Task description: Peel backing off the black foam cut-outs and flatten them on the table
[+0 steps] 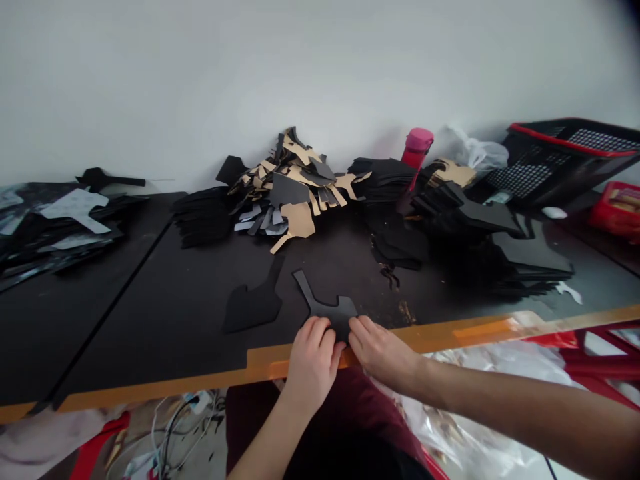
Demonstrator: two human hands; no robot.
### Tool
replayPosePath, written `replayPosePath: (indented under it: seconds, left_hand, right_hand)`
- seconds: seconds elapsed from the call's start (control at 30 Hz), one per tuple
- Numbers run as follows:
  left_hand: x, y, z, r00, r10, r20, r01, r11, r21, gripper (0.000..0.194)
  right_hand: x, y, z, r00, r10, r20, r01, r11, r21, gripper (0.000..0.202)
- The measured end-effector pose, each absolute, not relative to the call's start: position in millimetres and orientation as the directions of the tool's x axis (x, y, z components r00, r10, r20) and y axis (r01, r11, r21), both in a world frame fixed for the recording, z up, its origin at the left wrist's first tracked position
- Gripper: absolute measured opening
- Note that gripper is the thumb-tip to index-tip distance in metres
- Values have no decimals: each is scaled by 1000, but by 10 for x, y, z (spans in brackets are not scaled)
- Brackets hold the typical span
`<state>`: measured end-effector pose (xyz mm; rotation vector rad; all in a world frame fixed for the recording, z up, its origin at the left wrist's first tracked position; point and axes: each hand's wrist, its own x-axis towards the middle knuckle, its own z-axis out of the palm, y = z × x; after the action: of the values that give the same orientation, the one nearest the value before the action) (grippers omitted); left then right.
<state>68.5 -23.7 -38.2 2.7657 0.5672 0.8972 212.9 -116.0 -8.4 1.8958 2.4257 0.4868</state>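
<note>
A dark grey cut-out piece [327,309] with a narrow tail lies at the table's front edge, its tail pointing away to the upper left. My left hand [314,357] is closed on its near left side, fingers curled over it. Gripping the near right corner is my right hand [379,350], thumb and fingers pressed together. The near edge of the piece is partly hidden by both hands. Just left of it, flat on the table, rests a similar black cut-out piece [254,305].
Behind are a heap of tan and grey pieces [295,183], a black stack [203,215], and a pink bottle [417,148]. More dark stacks [530,250] and a black basket [535,167] stand right. Pale and black pieces [77,208] lie left. Orange tape [175,388] lines the front edge.
</note>
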Motion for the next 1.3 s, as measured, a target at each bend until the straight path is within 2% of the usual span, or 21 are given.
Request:
replayPosePath:
  seconds: [0.13, 0.23, 0.33, 0.4, 0.47, 0.5, 0.57, 0.67, 0.8, 0.87, 0.97, 1.17, 1.3]
  left_hand:
    - [712, -245, -371, 760, 408, 505, 309, -912, 271, 11]
    - [736, -242, -353, 758, 416, 503, 325, -909, 263, 10]
    - [760, -234, -330, 752, 421, 507, 338, -907, 251, 8]
    - [773, -230, -311, 741, 433, 513, 351, -901, 254, 8]
    - [784, -226, -287, 731, 452, 511, 366, -892, 266, 9]
    - [789, -221, -272, 731, 461, 503, 376, -887, 268, 10]
    - [799, -198, -233, 741, 468, 482, 393, -884, 253, 11]
    - [810, -100, -132, 769, 490, 410, 415, -871, 263, 13]
    - [804, 152, 114, 767, 602, 222, 439, -744, 504, 19]
    - [793, 289, 265, 712, 678, 183, 467, -652, 597, 22]
    - [771, 460, 476, 629, 750, 203, 489, -585, 647, 24]
    - [719, 751, 791, 575, 760, 302, 502, -619, 604, 23]
    - [640, 1013, 962, 434, 813, 387, 519, -577, 630, 21]
  right_hand:
    - [2208, -1043, 29, -297, 954, 41, 921, 275, 277, 10]
    - [2255, -954, 182, -302, 953, 34, 927, 285, 242, 10]
    - [2274, -958, 278, -234, 960, 155, 972, 225, 70, 15]
    - [2278, -1040, 248, -125, 946, 300, 979, 166, -116, 16]
    - [2273, -1166, 134, -70, 908, 413, 938, 201, -282, 14]
    - [2265, -1229, 56, -88, 892, 444, 912, 252, -324, 13]
    - [2241, -1330, -104, -176, 877, 447, 897, 330, -293, 16]
    - [2195, -1378, -256, -197, 909, 366, 934, 287, -211, 21]
    - [2172, -1341, -256, -171, 933, 316, 947, 244, -209, 21]
    - [2180, -1331, -243, -180, 924, 336, 946, 257, -200, 22]
    - [2192, -1335, -252, -184, 923, 339, 949, 257, -185, 23]
    - [2184, -1314, -221, -192, 932, 307, 954, 251, -164, 17]
    - [2171, -1291, -186, -189, 944, 271, 957, 238, -164, 14]
